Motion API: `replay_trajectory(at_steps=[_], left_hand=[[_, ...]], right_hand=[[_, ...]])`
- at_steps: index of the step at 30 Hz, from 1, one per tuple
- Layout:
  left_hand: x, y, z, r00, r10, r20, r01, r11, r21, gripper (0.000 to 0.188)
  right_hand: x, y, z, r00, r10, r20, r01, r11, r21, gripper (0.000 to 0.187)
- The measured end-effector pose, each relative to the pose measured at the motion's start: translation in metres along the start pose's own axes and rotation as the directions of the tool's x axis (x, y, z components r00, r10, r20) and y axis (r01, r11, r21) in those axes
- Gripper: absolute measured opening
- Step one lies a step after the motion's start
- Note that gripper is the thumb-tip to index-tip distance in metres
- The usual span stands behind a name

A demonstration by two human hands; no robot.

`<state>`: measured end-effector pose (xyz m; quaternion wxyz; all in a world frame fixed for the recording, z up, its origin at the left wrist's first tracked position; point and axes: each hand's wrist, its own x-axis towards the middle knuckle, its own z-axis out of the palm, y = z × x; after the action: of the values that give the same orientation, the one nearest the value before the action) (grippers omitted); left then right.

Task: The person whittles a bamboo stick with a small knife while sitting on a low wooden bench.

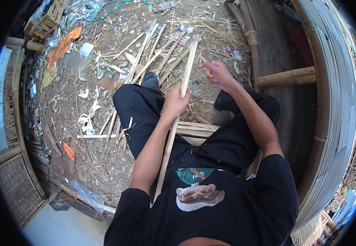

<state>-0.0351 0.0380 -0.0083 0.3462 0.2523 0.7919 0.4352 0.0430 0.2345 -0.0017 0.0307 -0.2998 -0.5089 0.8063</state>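
A long, pale strip of bamboo or wood (189, 67) slants from beside my lap up between my knees. My left hand (177, 101) is closed around its middle. The strip's far end looks frayed or split. In my right hand (219, 76) is a knife with a pink handle (213, 74), gripped just right of the strip. Its thin blade (207, 50), slightly blurred, points away from me near the strip's far end. Whether the blade touches the strip, I cannot tell.
Several loose strips (141, 53) lie on the littered dirt ground beyond my left foot. Under my knees is a low slatted wooden piece (196, 129). A bamboo-framed structure (318, 82) stands close on my right. Woven panels (16, 180) line the left side.
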Motion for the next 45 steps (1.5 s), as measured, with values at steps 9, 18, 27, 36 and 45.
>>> replay_trajectory(at_steps=[9, 18, 27, 36, 45], left_hand=[[-0.03, 0.019, 0.0, 0.893, -0.138, 0.428, 0.334, 0.84, -0.427, 0.029], [-0.084, 0.011, -0.021, 0.819, -0.248, 0.517, 0.457, 0.827, -0.327, 0.031], [-0.085, -0.004, -0.017, 0.856, -0.236, 0.459, 0.419, 0.837, -0.352, 0.016], [-0.087, -0.009, -0.013, 0.81, -0.286, 0.512, 0.509, 0.776, -0.371, 0.02], [-0.095, 0.011, 0.018, 0.975, -0.181, -0.128, 0.217, 0.899, 0.38, 0.034]], right_hand=[[0.01, -0.002, -0.009, 0.995, -0.014, -0.102, 0.021, 0.998, 0.062, 0.03], [0.027, -0.025, -0.049, 0.967, -0.111, -0.23, 0.137, 0.985, 0.104, 0.029], [-0.022, 0.007, -0.006, 0.971, -0.22, -0.094, 0.01, 0.429, -0.903, 0.039], [-0.021, 0.055, 0.001, 0.987, -0.158, -0.01, 0.036, 0.284, -0.958, 0.038], [-0.045, 0.078, 0.042, 0.991, -0.107, 0.075, 0.096, 0.202, -0.975, 0.023]])
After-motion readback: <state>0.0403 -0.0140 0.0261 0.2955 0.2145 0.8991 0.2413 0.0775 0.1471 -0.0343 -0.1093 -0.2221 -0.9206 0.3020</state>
